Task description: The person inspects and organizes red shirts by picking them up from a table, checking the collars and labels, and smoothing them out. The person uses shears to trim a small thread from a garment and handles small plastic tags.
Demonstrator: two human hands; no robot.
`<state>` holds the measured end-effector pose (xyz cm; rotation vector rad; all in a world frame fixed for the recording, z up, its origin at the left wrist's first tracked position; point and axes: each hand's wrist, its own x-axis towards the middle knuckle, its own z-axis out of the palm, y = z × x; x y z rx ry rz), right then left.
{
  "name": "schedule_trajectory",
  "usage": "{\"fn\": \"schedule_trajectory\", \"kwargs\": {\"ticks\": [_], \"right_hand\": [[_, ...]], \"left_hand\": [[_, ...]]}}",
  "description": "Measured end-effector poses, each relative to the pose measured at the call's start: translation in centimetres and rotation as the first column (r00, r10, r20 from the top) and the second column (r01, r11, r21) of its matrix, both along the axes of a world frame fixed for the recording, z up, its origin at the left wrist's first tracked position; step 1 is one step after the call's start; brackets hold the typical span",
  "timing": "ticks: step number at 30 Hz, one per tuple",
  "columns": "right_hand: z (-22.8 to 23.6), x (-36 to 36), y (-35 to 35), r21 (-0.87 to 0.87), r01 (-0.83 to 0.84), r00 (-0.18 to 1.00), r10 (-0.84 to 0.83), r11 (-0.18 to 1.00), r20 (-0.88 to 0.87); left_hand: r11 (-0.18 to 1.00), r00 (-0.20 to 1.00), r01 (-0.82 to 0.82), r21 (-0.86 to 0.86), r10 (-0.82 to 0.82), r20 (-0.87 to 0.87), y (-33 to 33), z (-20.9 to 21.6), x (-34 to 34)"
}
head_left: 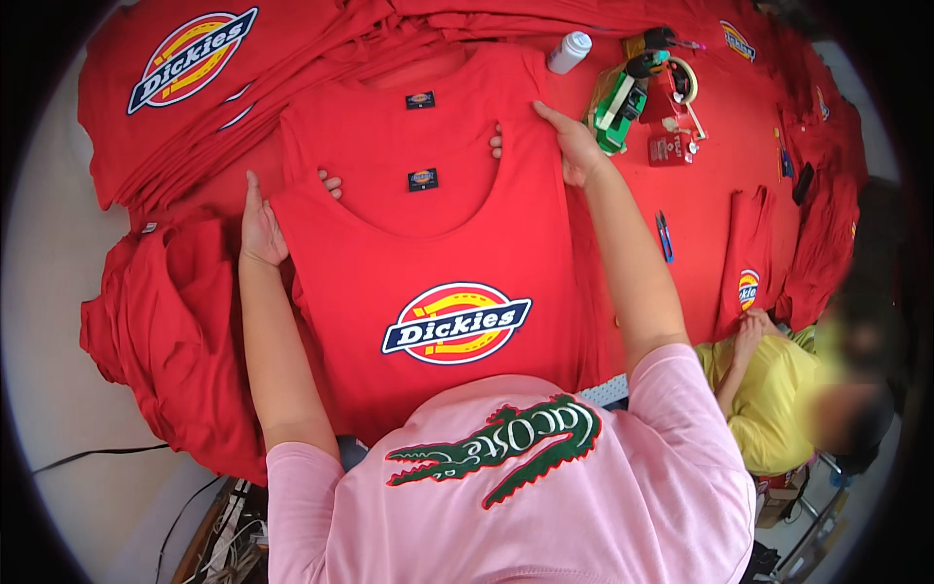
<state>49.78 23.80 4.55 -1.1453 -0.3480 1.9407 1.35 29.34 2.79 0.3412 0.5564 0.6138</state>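
A red sleeveless shirt (457, 253) with a logo print on its chest is spread in front of me, its neckline at the far end. My left hand (261, 232) is closed round its left shoulder strap, with fingertips showing inside the neck opening. At the other strap, my right hand (578, 154) grips the cloth the same way, thumb outside. Just beyond lies a second red shirt (360, 112), partly covered by the held one. Both have a small dark label at the inside neck.
Folded red shirts (263, 58) are stacked at far left, and a crumpled red heap (175, 321) hangs nearer. At right are a white bottle (569, 53), green tape dispenser (613, 112), red box (669, 149) and blue thread snips (664, 237). A person in yellow (773, 399) handles a red garment (747, 253).
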Motion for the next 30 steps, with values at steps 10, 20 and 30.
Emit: {"fn": "schedule_trajectory", "kwargs": {"ticks": [10, 20, 30], "right_hand": [[1.7, 0.1, -1.0, -0.013, 0.073, 0.965, -0.074, 0.997, -0.250], [3.8, 2.1, -4.6, 0.118, 0.082, 0.746, -0.140, 0.990, 0.651], [-1.5, 12.8, -11.9, 0.747, 0.431, -0.336, -0.678, 0.506, 0.653]], "left_hand": [[0.935, 0.951, -0.306, -0.177, 0.292, -0.104, -1.6, 3.4, 1.8], [1.000, 0.576, -0.011, -0.005, 0.002, -0.818, -1.4, 4.9, -1.8], [0.792, 0.720, 0.201, 0.577, 0.279, -0.635, -7.2, 4.3, 19.5]]}}
